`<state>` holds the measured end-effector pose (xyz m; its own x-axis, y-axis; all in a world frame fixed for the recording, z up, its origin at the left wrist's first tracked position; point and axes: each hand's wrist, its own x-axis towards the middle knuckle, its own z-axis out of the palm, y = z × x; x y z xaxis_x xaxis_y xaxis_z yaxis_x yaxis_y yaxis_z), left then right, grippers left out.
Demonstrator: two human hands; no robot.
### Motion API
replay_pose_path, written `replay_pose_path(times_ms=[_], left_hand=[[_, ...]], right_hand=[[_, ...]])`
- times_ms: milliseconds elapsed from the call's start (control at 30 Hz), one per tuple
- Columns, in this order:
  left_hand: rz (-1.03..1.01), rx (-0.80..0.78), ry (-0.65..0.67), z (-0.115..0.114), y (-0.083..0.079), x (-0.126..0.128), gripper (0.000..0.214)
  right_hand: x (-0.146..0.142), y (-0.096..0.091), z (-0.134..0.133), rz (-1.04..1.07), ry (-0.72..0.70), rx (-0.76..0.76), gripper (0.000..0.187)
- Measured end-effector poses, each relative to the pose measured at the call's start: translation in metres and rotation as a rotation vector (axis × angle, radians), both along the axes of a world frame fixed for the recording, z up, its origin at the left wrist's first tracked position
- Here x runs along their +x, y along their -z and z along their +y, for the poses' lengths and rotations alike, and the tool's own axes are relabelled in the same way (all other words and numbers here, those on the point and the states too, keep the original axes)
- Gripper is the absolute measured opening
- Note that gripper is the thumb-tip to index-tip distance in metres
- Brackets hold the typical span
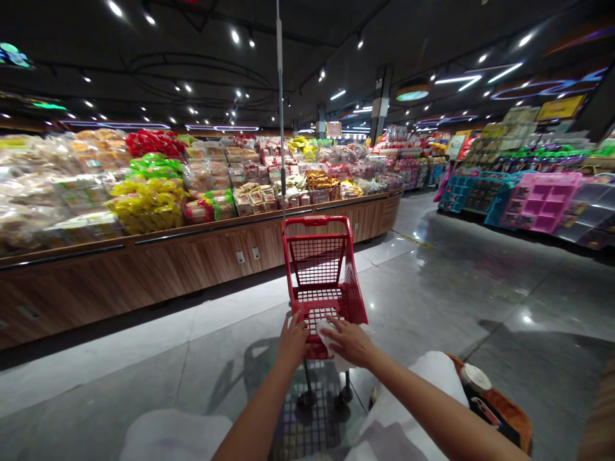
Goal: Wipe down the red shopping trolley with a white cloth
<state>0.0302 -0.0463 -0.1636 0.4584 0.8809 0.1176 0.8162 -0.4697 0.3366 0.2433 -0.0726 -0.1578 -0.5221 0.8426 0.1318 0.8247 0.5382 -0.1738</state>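
Forearms (pixel 423 400) lead to left fingers (pixel 296 325), slightly apart, and right fingers (pixel 340 334), grip unclear, over white cloth (pixel 341 363), with red cart (pixel 358 296) stretching ahead.

The left forearm (pixel 254 410), at bottom centre, and the right forearm (pixel 423 398), crossing the lower right of the frame, are bare, smooth in outline and narrower at their upper ends. The left grip (pixel 292 339) and right grip (pixel 353 344) are bare hands with slender fingers. White cloth (pixel 435 371), apparently clothing, shows grey shading lower right; a paler, blurred white patch (pixel 173 436) sits lower left.
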Motion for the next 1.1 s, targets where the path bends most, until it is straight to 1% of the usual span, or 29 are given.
replay_pose_path(times_ms=[67,133,200,267,333,400,500,600,667,700,733,800,867,933,1000,1100], left_hand=[[0.086,0.019,-0.02,0.003,-0.002,-0.001,0.017],[0.161,0.027,-0.037,0.006,-0.005,-0.002,0.018],[0.206,0.023,-0.046,0.008,-0.009,-0.001,0.019],[0.237,0.021,-0.053,0.011,-0.011,0.002,0.019],[0.256,0.022,-0.062,0.016,-0.011,0.007,0.02],[0.27,0.017,-0.076,0.021,-0.009,0.011,0.021],[0.287,0.011,-0.108,0.03,-0.006,0.015,0.023],[0.313,-0.01,-0.153,0.039,-0.006,0.011,0.022],[0.329,-0.032,-0.177,0.043,-0.008,0.005,0.022],[0.331,-0.042,-0.184,0.045,-0.009,0.001,0.022],[0.329,-0.053,-0.189,0.047,-0.01,-0.002,0.023],[0.319,-0.075,-0.189,0.05,-0.012,-0.008,0.022],[0.306,-0.09,-0.183,0.052,-0.013,-0.012,0.022],[0.294,-0.095,-0.181,0.055,-0.013,-0.012,0.023],[0.281,-0.096,-0.184,0.057,-0.013,-0.01,0.024],[0.263,-0.108,-0.188,0.06,-0.011,-0.007,0.024]], right_hand=[[0.005,-0.003,0.006,-0.05,-0.018,-0.03,0.044],[0.02,-0.004,0.011,-0.063,-0.026,-0.024,0.039],[0.042,-0.004,0.015,-0.045,-0.042,0.042,0.038],[0.061,-0.003,0.017,-0.026,-0.043,0.11,0.041],[0.068,-0.001,0.021,-0.031,-0.018,0.121,0.041],[0.061,0.001,0.026,-0.065,0.016,0.087,0.033],[0.029,0.003,0.037,-0.141,0.069,0.046,0.023],[-0.007,0.006,0.048,-0.163,0.075,0.034,0.022],[-0.018,0.009,0.054,-0.14,0.044,0.034,0.023],[-0.019,0.009,0.057,-0.124,0.019,0.034,0.025],[-0.014,0.009,0.058,-0.106,-0.007,0.038,0.029],[0.004,0.009,0.059,-0.069,-0.026,0.067,0.04],[0.029,0.007,0.057,-0.039,0.014,0.112,0.055],[0.05,0.004,0.055,-0.017,0.051,0.106,0.062],[0.06,0.003,0.055,0.025,0.057,0.051,0.061],[0.057,0.004,0.056,0.096,0.114,0.016,0.054]])
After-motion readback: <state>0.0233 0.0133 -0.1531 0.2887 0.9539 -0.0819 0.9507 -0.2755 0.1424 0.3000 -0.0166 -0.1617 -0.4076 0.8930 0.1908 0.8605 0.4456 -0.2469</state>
